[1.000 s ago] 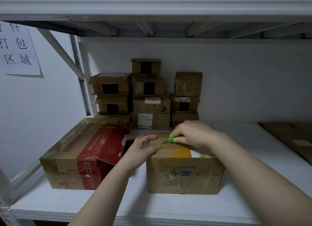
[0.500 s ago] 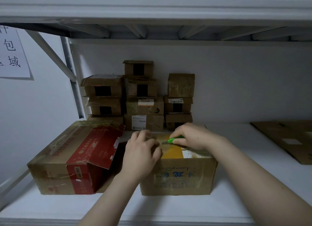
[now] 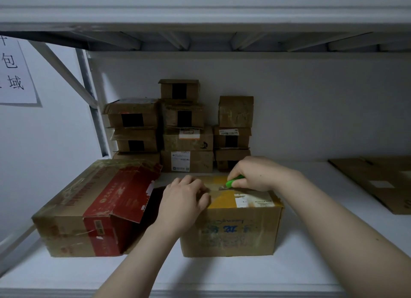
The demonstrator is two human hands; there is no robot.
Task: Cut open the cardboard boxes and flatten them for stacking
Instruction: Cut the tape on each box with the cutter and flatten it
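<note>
A brown cardboard box [image 3: 231,231] with blue writing and yellow tape on top stands on the white shelf [image 3: 200,273] in front of me. My left hand [image 3: 184,199] rests on the box's top left corner with its fingers curled over the edge. My right hand [image 3: 255,174] grips a green box cutter [image 3: 232,183], its blade touching the top of the box near my left fingers. A larger red and brown box [image 3: 89,211] lies to the left with a torn flap hanging open.
Several small taped boxes [image 3: 184,131] are stacked against the back wall. Flattened cardboard [image 3: 378,182] lies on the shelf at the right. A metal shelf frame [image 3: 89,97] rises at the left and an upper shelf [image 3: 200,15] hangs overhead. A paper sign [image 3: 13,75] hangs on the left wall.
My left hand slid from the box's left side up onto its top corner and curled over it. The cutter's blade came down toward the tape near my left fingers.
</note>
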